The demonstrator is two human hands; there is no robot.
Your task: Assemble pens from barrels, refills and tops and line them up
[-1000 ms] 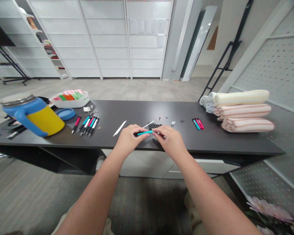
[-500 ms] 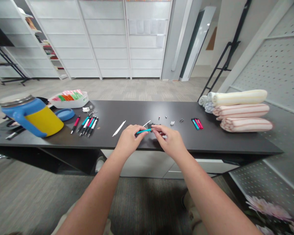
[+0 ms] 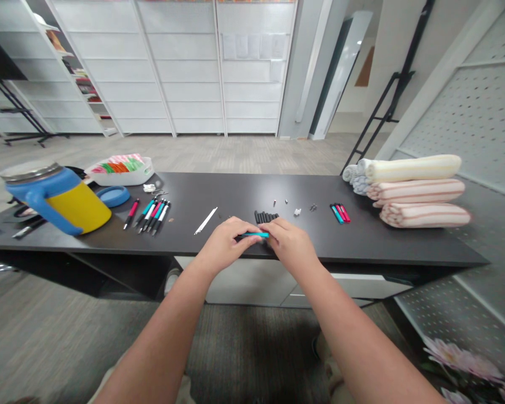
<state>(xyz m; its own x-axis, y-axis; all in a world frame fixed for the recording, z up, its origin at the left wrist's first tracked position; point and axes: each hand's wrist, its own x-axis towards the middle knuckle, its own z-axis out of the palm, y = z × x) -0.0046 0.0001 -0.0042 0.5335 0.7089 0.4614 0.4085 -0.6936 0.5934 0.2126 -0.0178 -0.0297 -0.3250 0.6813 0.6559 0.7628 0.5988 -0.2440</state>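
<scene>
A teal pen barrel [image 3: 256,234] lies level between my two hands, just above the front part of the dark desk [image 3: 235,191]. My left hand [image 3: 227,241] pinches it along its left part with thumb and fingers. Closed fingers of my right hand [image 3: 288,238] meet its right end; the tips are partly hidden, and anything small in them cannot be made out. Right behind my fingers lies a row of black grips [image 3: 266,216]. Thin white refills [image 3: 206,220] lie to the left. Small metal tips [image 3: 286,201], white pieces [image 3: 297,212] and springs [image 3: 313,207] are spread to the right.
Assembled pens [image 3: 154,216] lie at the left, near a tilted blue-and-yellow mug [image 3: 82,205], its blue lid [image 3: 113,196] and a white basket [image 3: 124,175] of colourful packets. At the right are several short pen barrels [image 3: 340,213] and stacked rolled towels [image 3: 421,191].
The barrel and both hands have moved slightly right and toward me. My right fingers have closed over the barrel's right end. A white stick behind my hands no longer shows; the black grips show more fully.
</scene>
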